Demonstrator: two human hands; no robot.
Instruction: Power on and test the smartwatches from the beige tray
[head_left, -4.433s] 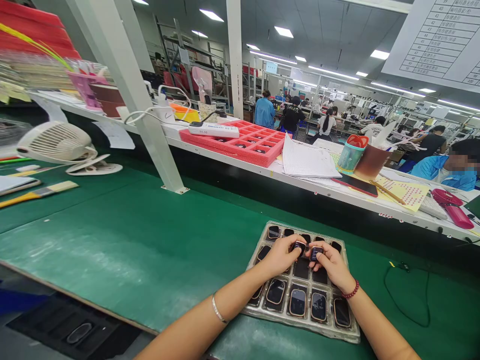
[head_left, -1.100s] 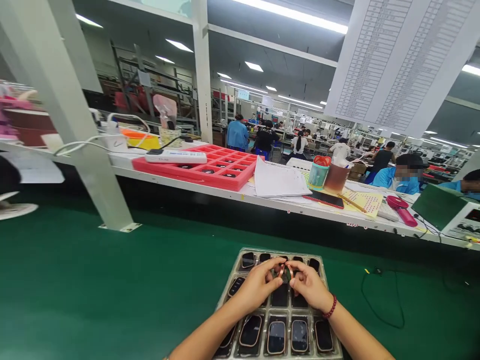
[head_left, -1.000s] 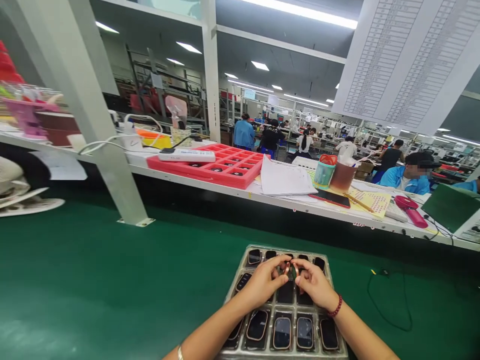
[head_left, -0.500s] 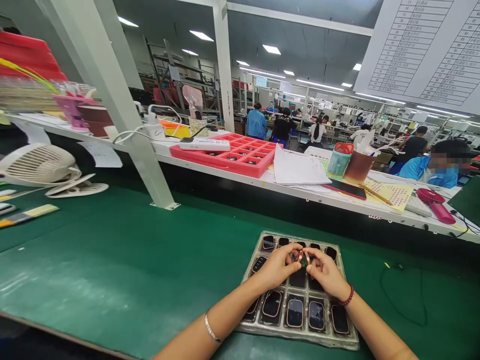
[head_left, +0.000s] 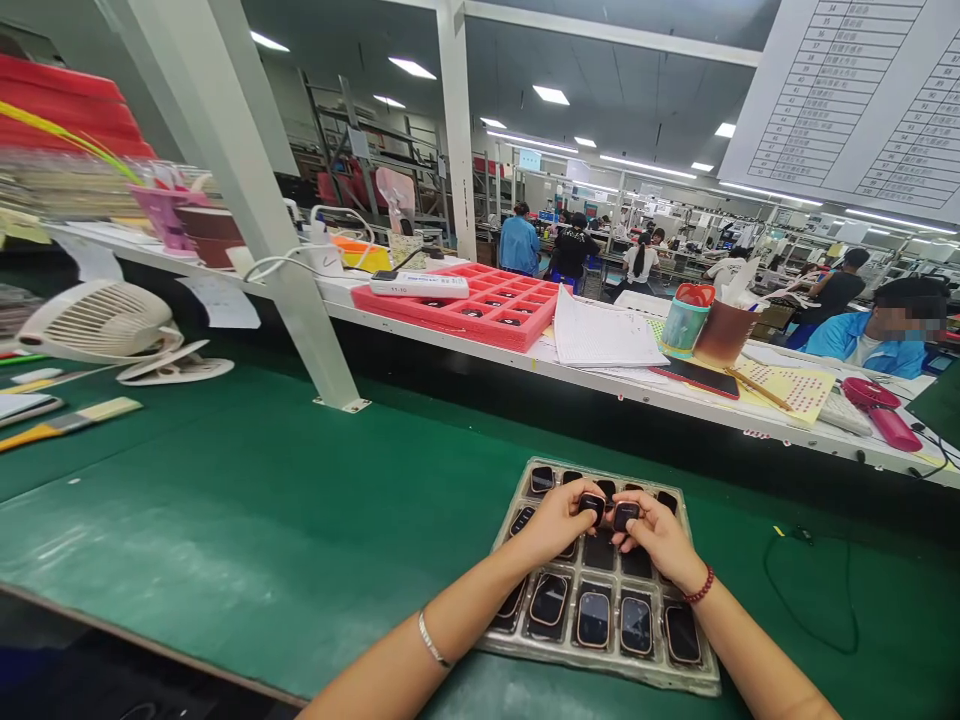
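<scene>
Over the middle of a clear plastic tray (head_left: pixel 709 683), my two hands each hold a small smartwatch body with a dark face and a copper-coloured rim. My left hand (head_left: pixel 559 522) pinches one watch body (head_left: pixel 592 506) between thumb and fingers. Close beside it, my right hand (head_left: pixel 660 535) is closed on the other watch body (head_left: pixel 625 515). Both dark faces are turned towards me. More watch bodies lie face up in the tray's compartments, such as one (head_left: pixel 593 616) in the front row. My hands hide part of the middle rows.
A raised white shelf (head_left: pixel 480 345) runs behind the tray, bearing a red foam tray (head_left: pixel 517 335), papers (head_left: pixel 604 335) and cups. A slanted white post (head_left: pixel 300 300) meets the green bench. At left stand a clip fan (head_left: pixel 97 320) and a brush (head_left: pixel 82 418). A thin cable (head_left: pixel 810 640) lies right.
The two watch bodies were held edge-on and close together between my fingertips. Now they are a little apart, with their dark faces turned up towards me. The view has shifted slightly.
</scene>
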